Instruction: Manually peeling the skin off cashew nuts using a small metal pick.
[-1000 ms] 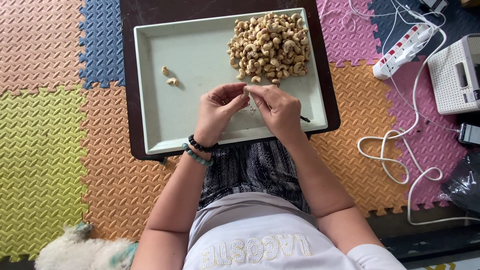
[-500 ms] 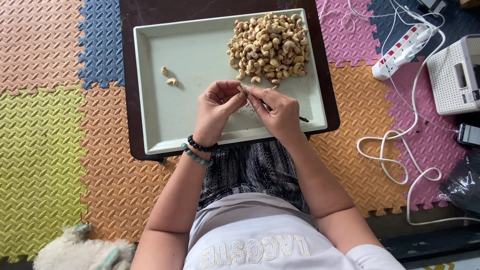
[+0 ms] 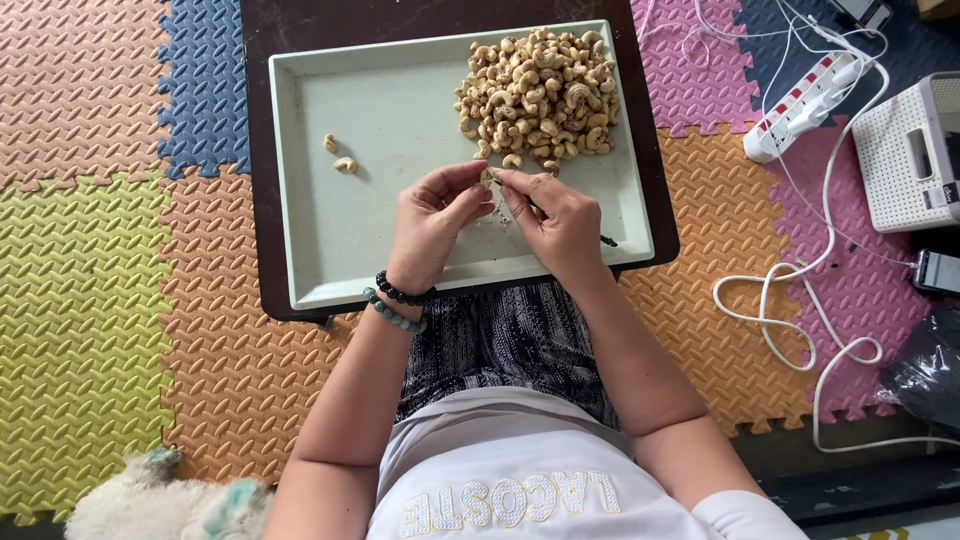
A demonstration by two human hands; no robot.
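Left hand (image 3: pixel 432 225) and right hand (image 3: pixel 555 222) pinch one cashew (image 3: pixel 487 178) together above pale green tray (image 3: pixel 400 110); cashew heap (image 3: pixel 537 92) fills its far-right corner.

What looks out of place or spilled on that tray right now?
Nothing is spilled. Two loose cashews lie apart at the tray's left, away from the main pile. Small flecks dot the tray beneath both hands.

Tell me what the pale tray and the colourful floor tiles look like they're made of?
The tray looks like matte moulded plastic: even pale green, rounded raised rim, no shine. The floor tiles look like soft foam: jigsaw-cut interlocking edges and an embossed woven texture, though softness can't be confirmed by sight.
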